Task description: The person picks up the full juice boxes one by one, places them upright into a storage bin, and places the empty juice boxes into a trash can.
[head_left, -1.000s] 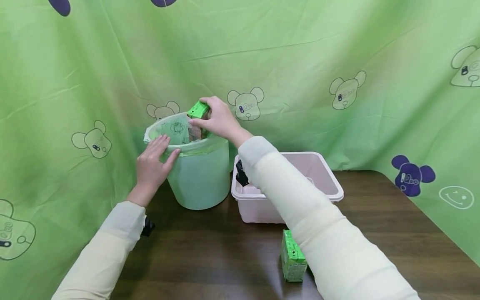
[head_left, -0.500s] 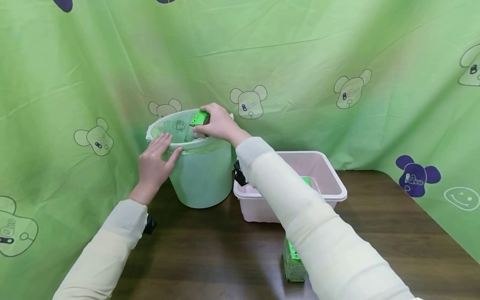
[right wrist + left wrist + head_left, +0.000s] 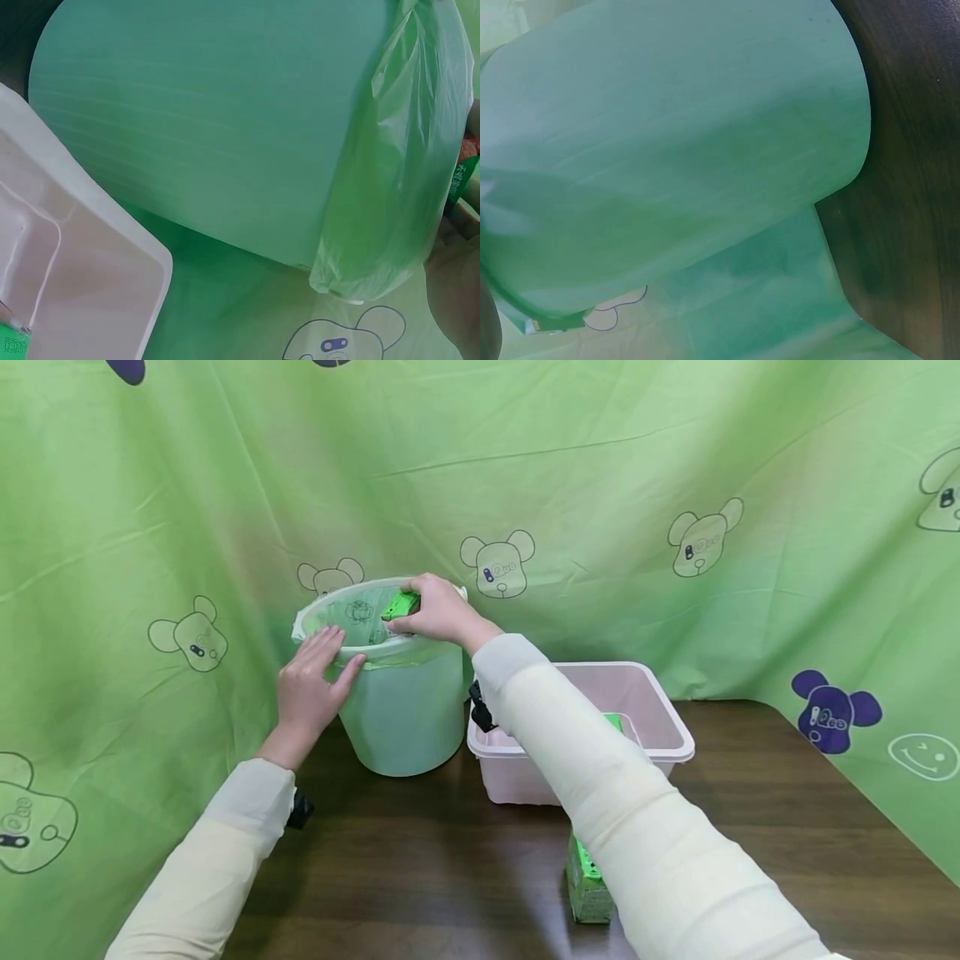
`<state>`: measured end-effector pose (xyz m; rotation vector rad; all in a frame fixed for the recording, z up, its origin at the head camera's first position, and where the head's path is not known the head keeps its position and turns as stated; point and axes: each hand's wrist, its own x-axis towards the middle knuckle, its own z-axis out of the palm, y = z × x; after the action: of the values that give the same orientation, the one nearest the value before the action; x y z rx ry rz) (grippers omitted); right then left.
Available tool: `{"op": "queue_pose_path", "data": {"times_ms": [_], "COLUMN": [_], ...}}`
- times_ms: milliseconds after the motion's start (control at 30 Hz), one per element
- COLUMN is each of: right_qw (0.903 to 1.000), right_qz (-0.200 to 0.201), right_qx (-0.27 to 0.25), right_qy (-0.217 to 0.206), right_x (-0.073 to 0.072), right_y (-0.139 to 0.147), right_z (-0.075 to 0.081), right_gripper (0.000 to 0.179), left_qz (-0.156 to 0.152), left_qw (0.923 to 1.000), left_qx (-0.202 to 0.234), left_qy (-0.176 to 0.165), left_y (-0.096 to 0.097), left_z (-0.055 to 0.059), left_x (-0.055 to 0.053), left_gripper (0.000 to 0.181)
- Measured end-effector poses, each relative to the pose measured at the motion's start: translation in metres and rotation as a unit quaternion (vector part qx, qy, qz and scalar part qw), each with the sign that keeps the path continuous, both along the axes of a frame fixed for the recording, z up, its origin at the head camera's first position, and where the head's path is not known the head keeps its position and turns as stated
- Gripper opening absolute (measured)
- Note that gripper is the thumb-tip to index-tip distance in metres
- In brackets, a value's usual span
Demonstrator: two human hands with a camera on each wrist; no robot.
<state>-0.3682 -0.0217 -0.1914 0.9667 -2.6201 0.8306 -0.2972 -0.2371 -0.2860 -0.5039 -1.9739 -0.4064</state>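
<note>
In the head view, my right hand (image 3: 444,612) pinches a green-topped drink carton (image 3: 401,604) at the mouth of the pale green bin (image 3: 401,718). The carton's lower part is hidden inside, behind the rim. A thin green bag (image 3: 405,165) lines the bin and folds over its rim. The right wrist view shows a bit of the held carton (image 3: 463,172) between fingers at the right edge. My left hand (image 3: 309,689) rests on the bin's near-left rim, fingers fairly straight and thumb spread along the outside.
A pale pink tub (image 3: 517,777) stands right of the bin with a green-topped carton (image 3: 613,722) inside. Another green carton (image 3: 590,889) stands on the dark wooden table (image 3: 420,868), partly behind the right sleeve. A green printed curtain (image 3: 585,460) hangs behind.
My right hand has lowered the carton deeper into the bin; only its green top shows above the rim. The left hand stays on the rim. The head view has shifted slightly.
</note>
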Motion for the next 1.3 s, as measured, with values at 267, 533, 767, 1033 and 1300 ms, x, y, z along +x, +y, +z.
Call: {"op": "queue_pose_path", "data": {"times_ms": [267,533,767,1033,1300], "right_qw": [1.0,0.9999,0.9996,0.9984,0.9972], "right_qz": [0.004,0.003,0.02,0.05,0.068], "right_qx": [0.002,0.013,0.017,0.02,0.012], "right_qy": [-0.005,-0.003,-0.003,0.017,0.031], "right_x": [-0.001,-0.001,0.007,0.022,0.034], "right_y": [0.002,0.003,0.007,0.033,0.073], "right_z": [0.0,0.001,0.006,0.014,0.011], "right_gripper": [0.07,0.068,0.067,0.065,0.064], "left_qz": [0.0,-0.003,-0.001,-0.004,-0.003], "left_qw": [1.0,1.0,1.0,0.9998,0.9998], "left_qx": [0.003,0.001,0.0,0.01,0.013], "left_qy": [-0.005,-0.002,0.009,0.015,0.011], "left_y": [0.0,-0.001,-0.006,-0.008,-0.008], "left_z": [-0.001,0.0,-0.001,0.001,0.0], "left_x": [0.0,-0.001,0.0,0.002,0.004], "left_gripper": [0.046,0.046,0.046,0.046,0.046]}}
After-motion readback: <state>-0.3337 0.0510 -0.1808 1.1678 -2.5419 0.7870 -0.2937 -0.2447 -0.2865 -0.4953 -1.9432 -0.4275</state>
